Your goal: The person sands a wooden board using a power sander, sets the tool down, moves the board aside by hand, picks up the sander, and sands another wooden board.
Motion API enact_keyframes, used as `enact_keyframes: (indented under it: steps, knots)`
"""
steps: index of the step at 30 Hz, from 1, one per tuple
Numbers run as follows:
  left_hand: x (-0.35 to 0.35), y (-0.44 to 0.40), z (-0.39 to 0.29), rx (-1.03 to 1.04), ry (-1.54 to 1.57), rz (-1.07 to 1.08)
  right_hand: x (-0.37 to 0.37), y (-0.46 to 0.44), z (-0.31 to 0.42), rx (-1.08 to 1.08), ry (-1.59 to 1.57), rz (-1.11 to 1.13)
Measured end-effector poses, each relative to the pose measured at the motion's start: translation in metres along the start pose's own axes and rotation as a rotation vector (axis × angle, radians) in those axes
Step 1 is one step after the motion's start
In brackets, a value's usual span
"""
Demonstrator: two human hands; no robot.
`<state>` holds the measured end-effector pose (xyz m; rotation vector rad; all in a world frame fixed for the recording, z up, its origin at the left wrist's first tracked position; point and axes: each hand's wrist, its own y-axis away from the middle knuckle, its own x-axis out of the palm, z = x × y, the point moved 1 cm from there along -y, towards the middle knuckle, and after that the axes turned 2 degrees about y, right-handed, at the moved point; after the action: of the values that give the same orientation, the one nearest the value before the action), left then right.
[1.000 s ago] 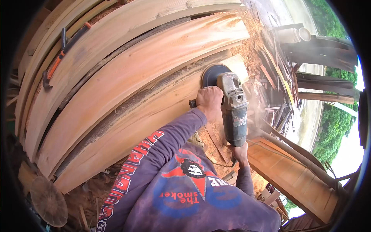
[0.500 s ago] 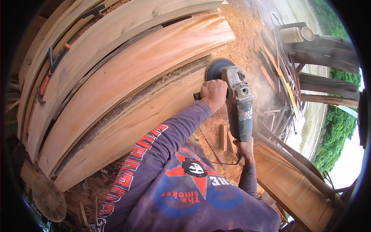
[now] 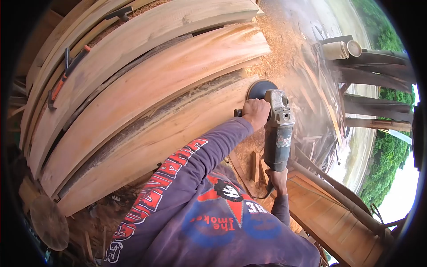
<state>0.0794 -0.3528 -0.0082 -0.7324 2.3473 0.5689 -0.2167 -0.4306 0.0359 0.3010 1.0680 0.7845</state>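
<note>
A worn angle grinder (image 3: 278, 142) with a round dark disc (image 3: 258, 90) is in both of my hands. My left hand (image 3: 256, 113) is closed around its side handle near the head. My right hand (image 3: 278, 180) is wrapped around the rear end of the body, where a cord comes out. The disc is at the far end of the nearest long, pale wooden plank (image 3: 178, 141); whether it touches the wood I cannot tell.
More curved planks (image 3: 147, 95) lie alongside to the left, with an orange-handled hammer (image 3: 66, 78) and a second dark tool (image 3: 119, 13) on them. Wood shavings, scrap strips (image 3: 318, 89) and haze are beyond the grinder. A panelled wooden board (image 3: 333, 218) lies at right.
The grinder and both hands have shifted slightly right and towards me in the view. The planks appear a little displaced as the camera moves. My grip stays the same.
</note>
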Motion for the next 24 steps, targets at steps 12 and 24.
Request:
enact_keyframes:
  steps: [12, 24]
  knots:
    - [0.000, 0.066, 0.017, 0.056, -0.045, 0.104, 0.056, 0.062, -0.060, 0.029, -0.001, -0.006]
    - [-0.047, 0.199, 0.090, 0.022, -0.152, 0.128, 0.155, 0.179, -0.036, -0.033, -0.011, 0.006]
